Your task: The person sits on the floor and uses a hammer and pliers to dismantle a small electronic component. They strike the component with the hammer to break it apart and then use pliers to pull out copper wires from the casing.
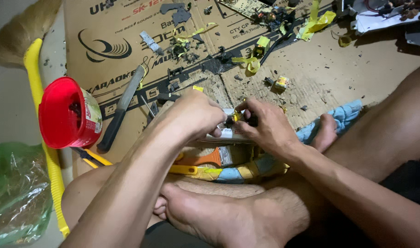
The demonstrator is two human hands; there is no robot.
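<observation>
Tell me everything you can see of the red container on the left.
The red container looks like glossy plastic. It lies on its side at the left edge of the cardboard sheet, its wide round mouth turned toward the camera. The inside is red, with something dark at the bottom that is too dim to identify. A printed label wraps its pale outer wall. It lies against the yellow broom handle. A dark-handled file lies just to its right. Neither hand touches it.

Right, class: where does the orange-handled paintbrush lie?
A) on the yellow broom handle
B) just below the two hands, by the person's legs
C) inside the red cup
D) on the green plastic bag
B: the orange-handled paintbrush lies directly under the left hand and right hand, beside the crossed legs.
</observation>
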